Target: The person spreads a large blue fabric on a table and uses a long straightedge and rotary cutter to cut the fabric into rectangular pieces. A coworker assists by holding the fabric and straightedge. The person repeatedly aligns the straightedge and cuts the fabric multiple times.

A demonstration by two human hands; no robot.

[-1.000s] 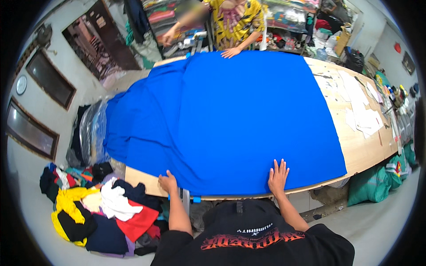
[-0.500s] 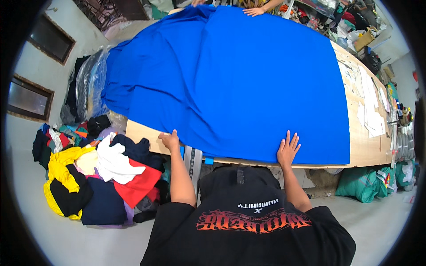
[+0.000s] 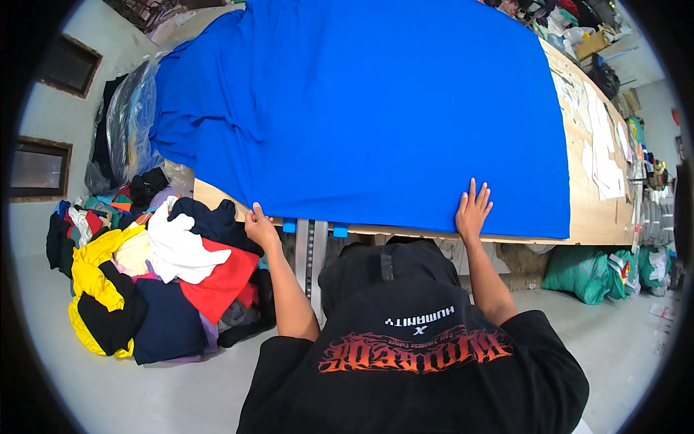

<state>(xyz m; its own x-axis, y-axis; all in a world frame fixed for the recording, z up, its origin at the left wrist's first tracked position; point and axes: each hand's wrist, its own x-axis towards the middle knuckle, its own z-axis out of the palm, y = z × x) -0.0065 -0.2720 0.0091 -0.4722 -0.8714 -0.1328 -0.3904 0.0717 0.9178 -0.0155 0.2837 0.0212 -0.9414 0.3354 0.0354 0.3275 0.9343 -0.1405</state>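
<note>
A large blue fabric (image 3: 405, 123) lies spread over a wooden table (image 3: 589, 152), hanging off toward the left end. My left hand (image 3: 260, 228) is closed at the fabric's near left edge, with the cloth pinched at the fingertips. To the right, my right hand (image 3: 473, 208) lies flat with fingers apart on the cloth by the near edge. The fabric is smooth across the middle and right. Folds and wrinkles gather on the left part.
A heap of mixed clothes (image 3: 166, 289) sits on the floor at the left. Plastic-wrapped goods (image 3: 130, 123) stand beyond it. Paper patterns (image 3: 603, 159) lie on the table's right end, and green sacks (image 3: 582, 271) rest below. A metal table leg (image 3: 311, 260) stands between my arms.
My left hand has moved left, drawing the near edge of the fabric out, and the folds there have flattened. The other person's hands at the far side are out of view.
</note>
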